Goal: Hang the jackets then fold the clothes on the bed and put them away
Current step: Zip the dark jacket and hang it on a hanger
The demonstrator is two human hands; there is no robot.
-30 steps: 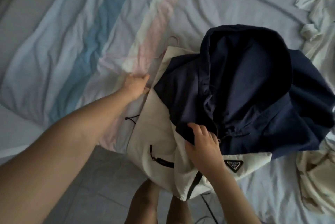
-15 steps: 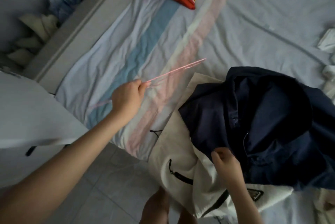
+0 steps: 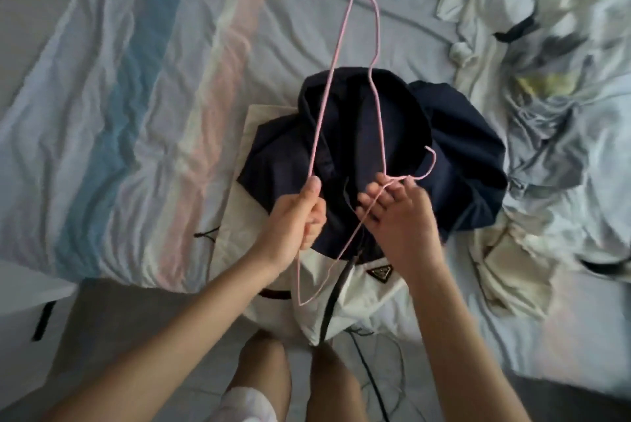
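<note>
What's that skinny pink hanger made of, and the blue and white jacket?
The pink hanger looks like thin wire with a smooth pink coating, going by how slim and sharply bent it is. The jacket looks like smooth, matte woven cloth, maybe nylon or cotton; its soft folds do not settle which.

Both hands hold a thin pink wire hanger [image 3: 348, 56] above a navy and cream hooded jacket [image 3: 375, 155] that lies on the striped bed sheet [image 3: 136, 107]. The left hand [image 3: 293, 220] grips its long straight side, and the fingers of the right hand [image 3: 399, 216] touch the wire beside the hook. A heap of pale clothes [image 3: 532, 87] lies to the right of the jacket.
</note>
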